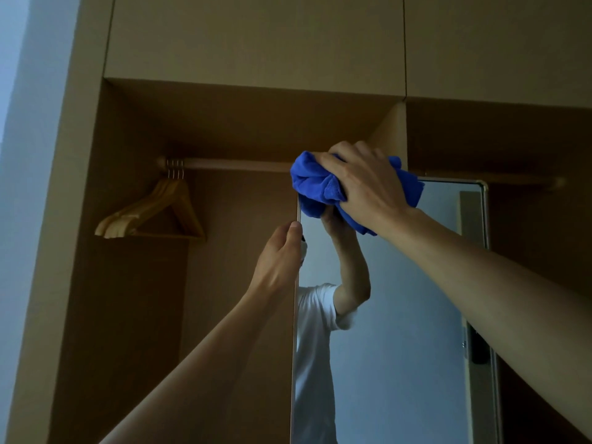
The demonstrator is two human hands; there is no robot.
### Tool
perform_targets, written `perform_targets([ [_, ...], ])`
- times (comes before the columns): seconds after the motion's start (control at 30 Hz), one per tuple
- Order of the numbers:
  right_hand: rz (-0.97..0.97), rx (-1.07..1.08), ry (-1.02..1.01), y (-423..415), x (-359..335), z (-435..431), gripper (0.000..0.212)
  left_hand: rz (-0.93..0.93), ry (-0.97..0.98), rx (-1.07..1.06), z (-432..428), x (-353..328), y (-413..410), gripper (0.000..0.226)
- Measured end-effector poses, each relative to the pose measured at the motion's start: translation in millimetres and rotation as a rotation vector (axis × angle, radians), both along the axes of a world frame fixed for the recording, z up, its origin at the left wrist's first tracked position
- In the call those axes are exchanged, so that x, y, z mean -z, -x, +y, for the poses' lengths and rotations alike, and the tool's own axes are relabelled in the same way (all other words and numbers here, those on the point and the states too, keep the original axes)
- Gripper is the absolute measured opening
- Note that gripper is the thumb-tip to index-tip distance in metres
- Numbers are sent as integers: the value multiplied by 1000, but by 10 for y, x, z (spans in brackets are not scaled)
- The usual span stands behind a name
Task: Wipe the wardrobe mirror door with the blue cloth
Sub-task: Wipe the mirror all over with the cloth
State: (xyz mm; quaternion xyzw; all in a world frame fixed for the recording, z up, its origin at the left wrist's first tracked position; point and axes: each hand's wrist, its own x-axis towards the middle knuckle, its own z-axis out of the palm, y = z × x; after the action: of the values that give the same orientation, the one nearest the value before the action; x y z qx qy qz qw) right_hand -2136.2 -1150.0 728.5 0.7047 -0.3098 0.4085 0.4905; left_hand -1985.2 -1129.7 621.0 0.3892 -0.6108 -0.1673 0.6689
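Dim room with a tan, matte wooden wardrobe (256, 43); a round rail (237, 164) carries pale wooden hangers (153, 213). A tall mirror (400, 315) with a thin metal frame and rounded corners stands open before the recess. The right hand (362, 181) is clamped on a bunched, fuzzy blue cloth (317, 184), pressing it against the mirror's top left corner. The left hand (282, 251) is closed on the mirror's left edge, just below the cloth. The glass reflects a white sleeve.
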Motion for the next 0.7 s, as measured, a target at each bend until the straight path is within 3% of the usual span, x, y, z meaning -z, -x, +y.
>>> perform_targets([
  [0.4,16,-69,-68,27,-42,-128,51,66,25,-72,-204,101,-2,48],
  [0.7,45,-76,-33,33,362,-160,45,151,18,-153,-219,289,66,48],
])
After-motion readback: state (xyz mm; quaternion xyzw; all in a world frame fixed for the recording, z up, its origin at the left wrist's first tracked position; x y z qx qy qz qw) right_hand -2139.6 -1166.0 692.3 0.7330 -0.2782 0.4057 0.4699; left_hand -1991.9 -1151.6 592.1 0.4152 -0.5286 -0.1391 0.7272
